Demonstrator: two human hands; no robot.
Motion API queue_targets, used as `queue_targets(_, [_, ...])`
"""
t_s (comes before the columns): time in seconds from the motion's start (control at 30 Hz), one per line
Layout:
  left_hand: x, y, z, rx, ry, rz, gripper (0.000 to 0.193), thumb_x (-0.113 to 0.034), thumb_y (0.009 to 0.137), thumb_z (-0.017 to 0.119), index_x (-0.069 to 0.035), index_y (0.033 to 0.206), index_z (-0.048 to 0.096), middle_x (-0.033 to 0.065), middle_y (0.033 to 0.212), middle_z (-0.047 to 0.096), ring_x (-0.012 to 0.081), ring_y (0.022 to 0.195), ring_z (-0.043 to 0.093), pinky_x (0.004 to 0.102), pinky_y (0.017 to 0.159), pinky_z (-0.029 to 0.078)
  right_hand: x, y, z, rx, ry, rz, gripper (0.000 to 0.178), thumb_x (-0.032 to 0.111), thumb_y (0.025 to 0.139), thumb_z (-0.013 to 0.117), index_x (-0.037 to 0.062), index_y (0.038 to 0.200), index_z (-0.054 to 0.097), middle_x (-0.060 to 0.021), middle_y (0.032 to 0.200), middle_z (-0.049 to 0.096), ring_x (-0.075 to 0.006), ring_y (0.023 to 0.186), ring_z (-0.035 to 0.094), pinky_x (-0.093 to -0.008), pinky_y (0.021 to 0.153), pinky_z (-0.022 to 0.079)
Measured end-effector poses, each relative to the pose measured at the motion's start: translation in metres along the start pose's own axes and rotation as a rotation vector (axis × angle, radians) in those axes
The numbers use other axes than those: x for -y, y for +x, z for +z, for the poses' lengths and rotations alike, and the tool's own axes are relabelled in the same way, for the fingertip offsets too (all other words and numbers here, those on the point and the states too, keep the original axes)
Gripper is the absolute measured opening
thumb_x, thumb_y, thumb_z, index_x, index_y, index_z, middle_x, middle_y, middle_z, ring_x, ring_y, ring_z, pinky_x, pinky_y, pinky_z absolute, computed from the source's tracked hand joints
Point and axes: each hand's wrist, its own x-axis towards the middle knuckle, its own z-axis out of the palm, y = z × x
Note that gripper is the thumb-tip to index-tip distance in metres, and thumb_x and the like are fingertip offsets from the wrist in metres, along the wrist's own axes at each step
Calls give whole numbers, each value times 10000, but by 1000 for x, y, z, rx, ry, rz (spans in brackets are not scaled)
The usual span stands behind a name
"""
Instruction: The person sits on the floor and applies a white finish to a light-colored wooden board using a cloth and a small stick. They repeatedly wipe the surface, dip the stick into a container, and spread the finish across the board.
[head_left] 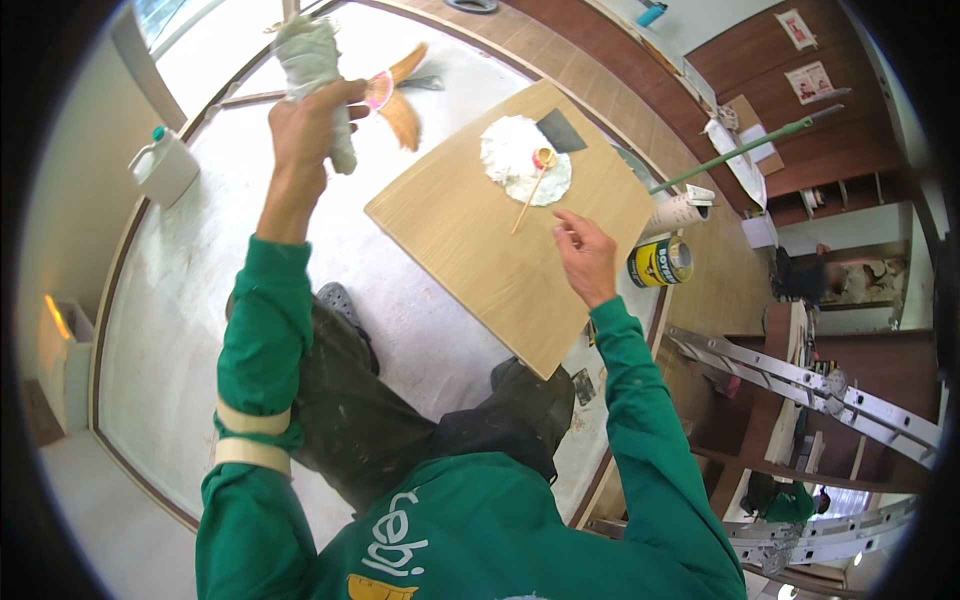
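My left hand [302, 125] is raised at the upper left, its fingers wrapped round a crumpled off-white rag [308, 55] that sticks out above and below the fist. Just past that fist shows a broom with tan bristles [403, 122] and a pink band. Over the right side of a light wooden board [450, 230], my right hand [585, 255] hovers with fingers loosely bent and apart, nothing seen in them. Near it on the board are a mound of white paste [510, 150], a thin wooden stick with a red-and-tan end [530, 198], and a dark grey flat sheet [561, 131].
A yellow-and-black can [660, 262] stands right of the board, beside a rolled paper [682, 208] and a green pole [740, 155]. A white jug [163, 168] is at the left. Aluminium ladders [800, 385] cross the right side. Other people [800, 275] are farther off there.
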Motion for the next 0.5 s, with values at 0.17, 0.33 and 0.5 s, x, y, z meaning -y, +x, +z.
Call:
queue_targets(0.17, [2,10,3,12,32,31,387,-207,740,786,45,1009,666,129,863,702,206,771,702,313,684,535,-25,31,28,45,-352,-235,308,70,881,649,176,1156,739,-70,877,657,-226,742,660,-328,669,539])
queue_targets(0.33, [1,20,7,60,-5,-42,413,-224,743,779,57,1026,668,130,862,697,197,781,701,312,694,530,-32,49,37,85,-527,-307,323,54,850,651,203,1125,733,-38,944,654,-272,775,671,-383,667,552])
queue_targets(0.5, [6,23,7,61,16,-60,428,-242,744,778,59,1029,672,135,867,699,196,785,701,312,702,528,-38,63,41,112,-615,-375,284,72,839,678,206,1086,724,-29,939,647,-270,779,674,-402,646,550])
